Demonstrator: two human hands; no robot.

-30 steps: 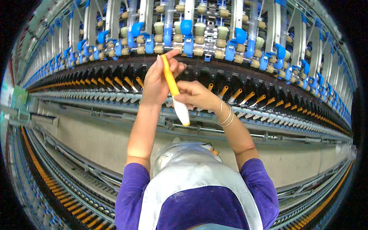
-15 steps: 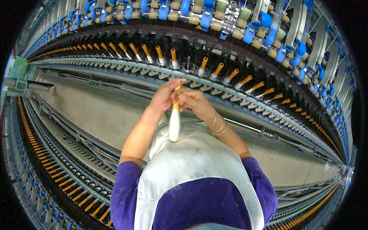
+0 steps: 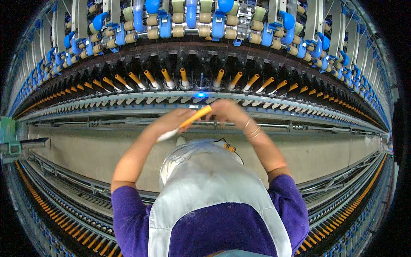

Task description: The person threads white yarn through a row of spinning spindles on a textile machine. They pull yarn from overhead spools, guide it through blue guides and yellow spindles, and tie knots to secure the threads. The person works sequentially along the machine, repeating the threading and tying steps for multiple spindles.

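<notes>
A yarn bobbin (image 3: 198,116), an orange tube with white yarn wound on its lower part, lies slanted in my left hand (image 3: 170,121). The fingers are closed around it, and its orange end points up to the right. My right hand (image 3: 229,112) is beside that end, its fingers bent and smeared by motion; whether they touch the tube I cannot tell. Beyond my hands, a bare spindle (image 3: 202,80) stands in the row of orange-tipped bobbins (image 3: 220,77). In front of it a small blue light (image 3: 201,95) glows on the rail.
Rollers with blue arms (image 3: 218,26) run above the bobbin row. A second machine's bobbin row (image 3: 55,214) lies behind me at the left, across a grey floor (image 3: 94,145). Orange tube ends (image 3: 230,147) show at my white apron (image 3: 214,171).
The bobbin has gone from upright between both hands to slanted in my left hand. My right hand has moved right. The view has turned, and the blue light now shows.
</notes>
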